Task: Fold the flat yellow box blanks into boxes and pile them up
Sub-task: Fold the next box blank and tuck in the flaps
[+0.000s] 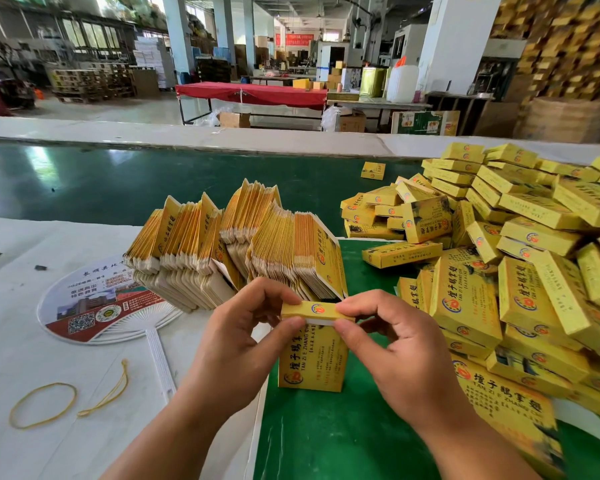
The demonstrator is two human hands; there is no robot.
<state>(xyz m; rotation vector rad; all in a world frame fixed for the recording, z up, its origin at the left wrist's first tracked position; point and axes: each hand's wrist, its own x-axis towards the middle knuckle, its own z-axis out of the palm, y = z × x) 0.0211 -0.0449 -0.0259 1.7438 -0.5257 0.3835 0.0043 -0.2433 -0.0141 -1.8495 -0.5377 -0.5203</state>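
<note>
**Closing the top flap of a yellow box**

The long green conveyor belt (118, 181) runs across in front of me from nine o'clock to three o'clock, with a white work surface (21, 341) on my near left. At two o'clock sits the big loose heap of finished yellow cardboard boxes (520, 258), tumbled at every angle, one stray box (373, 170) lying apart on the belt at one o'clock. At eleven o'clock the thick stack of flat yellow box blanks (236, 240) stands on edge, fanned out. At nine o'clock lies a round white plastic hand fan with printed pictures (101, 299), and at eight o'clock two thin yellow rubber bands (42, 405).

Dead centre, the upright yellow box I am folding (312, 355) stands on the green mat. My left hand (246, 348) pinches the left end of its top flap between thumb and forefinger; my right hand (395, 344) pinches the right end the same way, the other fingers curled loosely
</note>
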